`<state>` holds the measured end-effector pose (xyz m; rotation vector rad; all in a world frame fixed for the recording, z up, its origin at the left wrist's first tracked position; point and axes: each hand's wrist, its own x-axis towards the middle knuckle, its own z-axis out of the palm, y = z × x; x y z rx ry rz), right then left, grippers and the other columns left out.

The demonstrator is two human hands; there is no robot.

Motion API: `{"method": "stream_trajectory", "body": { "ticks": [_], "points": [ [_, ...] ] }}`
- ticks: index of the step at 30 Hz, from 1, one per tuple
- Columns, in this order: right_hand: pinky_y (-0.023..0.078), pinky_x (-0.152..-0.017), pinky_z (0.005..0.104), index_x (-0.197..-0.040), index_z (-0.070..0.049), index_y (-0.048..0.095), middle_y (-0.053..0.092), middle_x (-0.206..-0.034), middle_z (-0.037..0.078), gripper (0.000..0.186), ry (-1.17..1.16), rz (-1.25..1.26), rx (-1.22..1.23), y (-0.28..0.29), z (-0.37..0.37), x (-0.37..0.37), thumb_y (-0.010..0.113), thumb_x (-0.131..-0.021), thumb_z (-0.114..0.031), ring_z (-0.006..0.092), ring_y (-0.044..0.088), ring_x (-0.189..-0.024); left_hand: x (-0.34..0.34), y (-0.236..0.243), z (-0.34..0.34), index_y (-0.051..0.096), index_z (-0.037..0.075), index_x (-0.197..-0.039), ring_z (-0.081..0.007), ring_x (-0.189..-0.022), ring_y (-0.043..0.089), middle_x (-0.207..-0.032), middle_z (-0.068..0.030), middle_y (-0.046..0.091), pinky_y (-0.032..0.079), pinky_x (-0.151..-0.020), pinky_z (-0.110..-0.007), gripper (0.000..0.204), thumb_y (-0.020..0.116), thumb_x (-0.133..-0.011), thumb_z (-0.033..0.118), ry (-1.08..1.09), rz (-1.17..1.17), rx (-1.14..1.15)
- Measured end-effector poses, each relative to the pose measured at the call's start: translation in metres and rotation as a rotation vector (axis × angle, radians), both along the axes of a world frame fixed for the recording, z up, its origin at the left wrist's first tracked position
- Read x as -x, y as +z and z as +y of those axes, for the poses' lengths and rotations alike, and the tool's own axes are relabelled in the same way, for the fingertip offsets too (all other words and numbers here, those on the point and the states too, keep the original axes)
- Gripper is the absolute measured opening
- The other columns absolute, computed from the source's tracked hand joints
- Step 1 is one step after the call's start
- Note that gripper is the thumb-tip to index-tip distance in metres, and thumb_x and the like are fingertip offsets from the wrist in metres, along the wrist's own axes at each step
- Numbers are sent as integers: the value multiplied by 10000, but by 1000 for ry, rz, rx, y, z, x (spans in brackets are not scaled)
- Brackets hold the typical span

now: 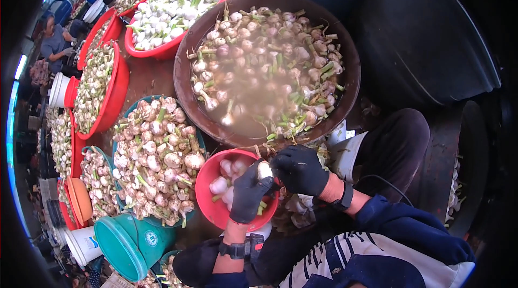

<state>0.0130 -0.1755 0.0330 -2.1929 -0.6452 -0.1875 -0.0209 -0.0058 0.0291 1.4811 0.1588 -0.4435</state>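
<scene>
A pale garlic bulb (265, 170) sits in the fingers of my left hand (245, 193), which wears a black glove and is closed around it. My right hand (300, 169), gloved in black too, has its fingers bent together against the bulb's right side; what they pinch is hidden. Below my left hand stands a small red bowl (204, 201) with several cleaner white bulbs (219, 185) in it. Just beyond both hands is a wide brown tub (186, 86) of murky water, full of floating garlic bulbs (253, 45).
A heap of unwashed garlic (156, 161) fills a teal basin at the left, behind a green bucket (121, 245). Red tubs (120, 91) of garlic line the far left, one holding white bulbs (181, 10). A large dark container (426, 34) stands at right. Another person (56, 45) sits far left.
</scene>
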Motion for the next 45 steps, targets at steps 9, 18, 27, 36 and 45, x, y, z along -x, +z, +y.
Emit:
{"method": "stream_trajectory", "body": {
  "ticks": [9, 18, 27, 36, 45],
  "points": [
    [466, -602, 406, -765, -58, 574, 566, -676, 130, 126, -99, 180, -82, -26, -1, 8, 631, -671, -120, 337, 570, -644, 1, 11, -4, 520, -23, -1184, -90, -761, 586, -884, -40, 630, 487, -664, -239, 446, 615, -749, 3, -253, -281, -197],
    [463, -637, 335, -836, -30, 609, 599, -709, 132, 137, -30, 775, -398, -19, -9, 6, 654, -741, -118, 217, 561, -625, 6, -20, -5, 505, -20, -1185, -131, -880, 583, -1028, -73, 564, 493, -748, -257, 439, 607, -758, -26, -43, -313, -279],
    [450, -554, 320, -788, -9, 606, 595, -626, 97, 114, -94, 816, -341, -41, -10, 5, 641, -763, -115, 139, 552, -560, 8, -6, -9, 559, -22, -1117, -149, -904, 570, -996, -73, 575, 464, -794, -255, 386, 611, -736, -45, -67, -399, -339],
    [464, -620, 418, -902, -42, 609, 607, -770, 157, 209, -75, 283, 79, -48, -32, 5, 638, -702, -98, 359, 587, -732, 9, -6, 2, 474, -49, -1132, -190, -1048, 535, -1095, -113, 553, 443, -881, -295, 367, 457, -766, -49, -91, -83, 129],
    [474, -604, 308, -854, -7, 666, 637, -663, 96, 310, -16, 928, -250, -1, -10, 12, 710, -744, -294, 152, 589, -602, 5, -5, 3, 361, -10, -1211, -293, -1225, 418, -1246, -144, 437, 347, -1037, -378, 475, 398, -753, -128, -27, -246, -37]
  ]
}}
